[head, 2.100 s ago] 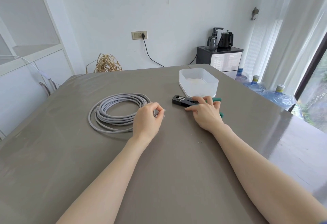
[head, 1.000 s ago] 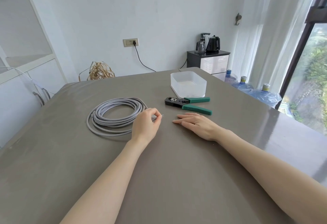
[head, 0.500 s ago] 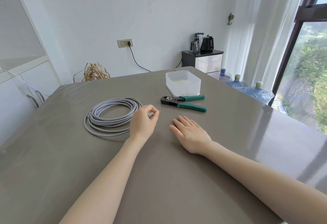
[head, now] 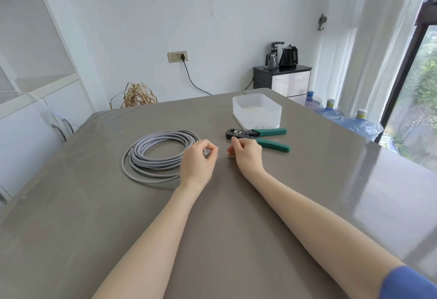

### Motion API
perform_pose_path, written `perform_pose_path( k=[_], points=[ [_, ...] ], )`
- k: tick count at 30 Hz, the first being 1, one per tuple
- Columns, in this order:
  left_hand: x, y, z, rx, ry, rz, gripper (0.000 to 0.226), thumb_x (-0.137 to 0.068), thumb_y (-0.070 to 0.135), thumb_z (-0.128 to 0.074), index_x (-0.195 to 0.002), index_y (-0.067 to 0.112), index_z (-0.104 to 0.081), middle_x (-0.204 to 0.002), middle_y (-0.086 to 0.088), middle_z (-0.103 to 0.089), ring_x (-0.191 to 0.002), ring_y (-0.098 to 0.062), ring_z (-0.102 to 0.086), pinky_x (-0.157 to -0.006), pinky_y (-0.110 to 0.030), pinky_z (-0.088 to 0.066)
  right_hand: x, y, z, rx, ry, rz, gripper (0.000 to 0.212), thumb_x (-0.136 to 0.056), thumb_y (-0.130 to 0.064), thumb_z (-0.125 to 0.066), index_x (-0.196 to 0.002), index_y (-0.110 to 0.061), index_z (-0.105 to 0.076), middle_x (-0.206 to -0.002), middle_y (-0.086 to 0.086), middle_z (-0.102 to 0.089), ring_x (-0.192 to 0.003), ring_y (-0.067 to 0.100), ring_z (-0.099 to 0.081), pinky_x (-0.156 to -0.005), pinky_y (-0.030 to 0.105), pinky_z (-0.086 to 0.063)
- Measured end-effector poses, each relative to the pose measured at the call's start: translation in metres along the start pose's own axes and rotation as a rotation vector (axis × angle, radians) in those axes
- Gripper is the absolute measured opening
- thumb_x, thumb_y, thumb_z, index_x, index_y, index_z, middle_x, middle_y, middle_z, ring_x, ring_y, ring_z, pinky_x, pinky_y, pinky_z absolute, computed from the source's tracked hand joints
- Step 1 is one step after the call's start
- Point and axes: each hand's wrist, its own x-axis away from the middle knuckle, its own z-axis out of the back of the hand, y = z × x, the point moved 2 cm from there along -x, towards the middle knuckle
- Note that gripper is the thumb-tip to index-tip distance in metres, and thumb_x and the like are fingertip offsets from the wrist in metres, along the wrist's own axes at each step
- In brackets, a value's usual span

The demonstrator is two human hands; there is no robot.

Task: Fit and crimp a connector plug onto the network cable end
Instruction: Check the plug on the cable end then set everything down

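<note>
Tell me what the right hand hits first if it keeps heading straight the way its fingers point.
Likely the cable end pinched by the left hand; the right hand points toward it, though depth is unclear.

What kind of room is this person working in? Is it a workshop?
More likely a room in a home or small office than a workshop: a kettle stands on a small cabinet, water jugs sit beside a curtained window, and the work is done on a plain grey table.

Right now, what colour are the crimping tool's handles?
Green, with a black head; the crimping tool shows plainly in the head view.
</note>
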Motion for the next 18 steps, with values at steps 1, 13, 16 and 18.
perform_pose_path(
  k=[1,13,16,18],
  points=[
    [0.0,0.0,0.0,-0.002,-0.001,0.001,0.016,-0.084,0.017,-0.06,-0.068,0.015,-0.06,-0.067,-0.005,-0.06,-0.063,-0.022,-0.05,-0.059,-0.033,-0.038,-0.003,0.001,0.001,-0.021,0.005,-0.017,0.034,-0.091,-0.019,-0.051,-0.062,-0.009,-0.066,-0.059,0.0,-0.064,-0.056,0.011,-0.058,-0.061,0.018,-0.041],
    [0.003,0.0,0.0,-0.01,-0.001,-0.02,0.018,-0.084,0.015,-0.061,-0.067,0.015,-0.06,-0.054,0.015,-0.043,-0.055,-0.004,-0.041,-0.052,-0.02,-0.022,-0.01,0.001,0.037,-0.22,-0.328,-0.128,0.025,-0.086,-0.013,-0.066,-0.062,-0.004,-0.067,-0.064,0.009,-0.069,-0.059,0.013,-0.067,-0.079,0.026,-0.054],
    [0.002,0.001,0.0,-0.009,-0.001,-0.019,0.018,-0.085,0.015,-0.061,-0.067,0.014,-0.06,-0.054,0.014,-0.042,-0.054,-0.005,-0.04,-0.052,-0.02,-0.023,-0.009,0.001,0.041,-0.134,-0.3,-0.072,0.032,-0.093,-0.017,-0.054,-0.068,-0.007,-0.07,-0.076,0.008,-0.071,-0.077,0.016,-0.063,-0.088,0.03,-0.049],
    [0.003,0.001,0.001,-0.012,-0.002,-0.019,0.018,-0.085,0.015,-0.061,-0.067,0.014,-0.06,-0.053,0.014,-0.042,-0.054,-0.005,-0.04,-0.052,-0.02,-0.023,-0.005,0.002,0.04,-0.034,-0.337,-0.025,0.029,-0.095,-0.017,-0.048,-0.081,-0.009,-0.073,-0.088,0.004,-0.071,-0.086,0.013,-0.062,-0.089,0.027,-0.047]
  ],
)
